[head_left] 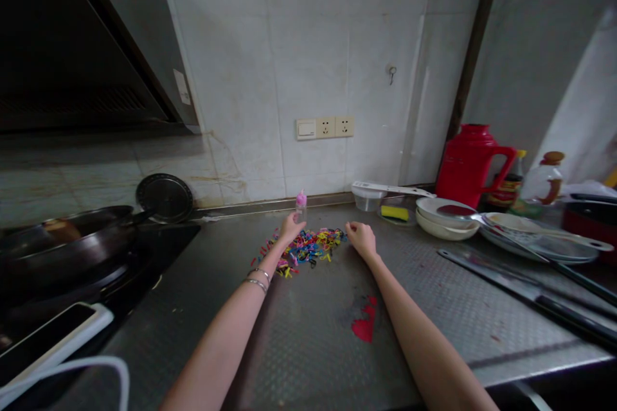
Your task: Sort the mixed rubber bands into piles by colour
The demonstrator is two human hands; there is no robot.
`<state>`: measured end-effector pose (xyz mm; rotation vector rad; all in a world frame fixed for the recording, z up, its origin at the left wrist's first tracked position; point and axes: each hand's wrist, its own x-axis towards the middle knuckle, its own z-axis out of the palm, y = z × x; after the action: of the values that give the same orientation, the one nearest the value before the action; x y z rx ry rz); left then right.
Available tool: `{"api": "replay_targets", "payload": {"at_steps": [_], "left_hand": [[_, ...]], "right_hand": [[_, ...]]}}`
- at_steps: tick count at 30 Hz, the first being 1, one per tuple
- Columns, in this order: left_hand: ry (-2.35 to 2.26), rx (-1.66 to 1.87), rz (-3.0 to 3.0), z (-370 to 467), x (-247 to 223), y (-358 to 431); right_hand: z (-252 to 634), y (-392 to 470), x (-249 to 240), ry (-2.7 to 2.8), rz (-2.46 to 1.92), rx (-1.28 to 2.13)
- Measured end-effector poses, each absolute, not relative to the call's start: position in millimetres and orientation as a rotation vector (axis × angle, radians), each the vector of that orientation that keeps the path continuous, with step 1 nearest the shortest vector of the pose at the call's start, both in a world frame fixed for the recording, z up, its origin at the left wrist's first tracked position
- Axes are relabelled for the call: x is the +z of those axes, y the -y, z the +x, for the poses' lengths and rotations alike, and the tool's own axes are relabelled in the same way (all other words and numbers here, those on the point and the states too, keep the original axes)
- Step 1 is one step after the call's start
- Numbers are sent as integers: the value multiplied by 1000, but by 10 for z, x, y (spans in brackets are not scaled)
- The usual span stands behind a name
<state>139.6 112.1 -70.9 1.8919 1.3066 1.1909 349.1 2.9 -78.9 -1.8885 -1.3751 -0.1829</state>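
Note:
A loose pile of small, multicoloured band-like pieces (313, 245) lies on the metal counter. At the pile's back left, my left hand (290, 228) has its fingers around the lower part of a small clear bottle with a pink top (301, 200), which stands upright. My right hand (362, 239) is by the pile's right edge, its fingers closed in a pinch; whatever is between them is too small to make out. Two bangles circle my left wrist.
At left are a pan (72, 237) on the stove and a white-edged device (58, 340) with a cable. At right stand stacked bowls (446, 231), a yellow sponge (394, 212), a red thermos (475, 164) and a long knife (496, 273). A red heart-shaped patch (364, 326) marks the counter.

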Motion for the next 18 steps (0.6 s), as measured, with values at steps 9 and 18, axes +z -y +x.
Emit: {"api": "replay_targets", "payload": {"at_steps": [9,18], "left_hand": [[-1295,1160,1906,1832,-783,-1271],[-1294,1016,2023,2056,-787,-1380]], "right_hand": [[3485,-97,-801,1381,-1866,-248],[3461,-80,-760,1371,-1905,-203]]}}
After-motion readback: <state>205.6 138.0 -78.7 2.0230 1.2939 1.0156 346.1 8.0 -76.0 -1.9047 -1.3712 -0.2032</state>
